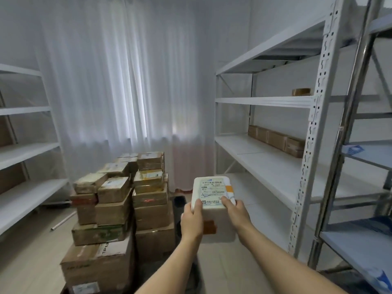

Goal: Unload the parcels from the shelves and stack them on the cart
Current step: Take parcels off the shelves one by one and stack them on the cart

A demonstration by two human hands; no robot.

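A white foam parcel (213, 193) with a printed label and orange tape is held in the air between both hands, right of the cart stack. My left hand (192, 221) grips its near left corner, thumb on top. My right hand (235, 211) grips its near right corner. A tall stack of brown cardboard parcels (118, 206) stands on the cart at lower left; the cart itself is hidden under them. On the white shelf unit (265, 101) at right, a row of brown boxes (277, 140) lies against the wall.
A small brown parcel (301, 92) sits on the upper right shelf. A second grey rack (360, 81) stands at the far right. More white shelves (27, 149) line the left wall. A metal pipe (62, 222) lies on the floor. White curtains hang behind.
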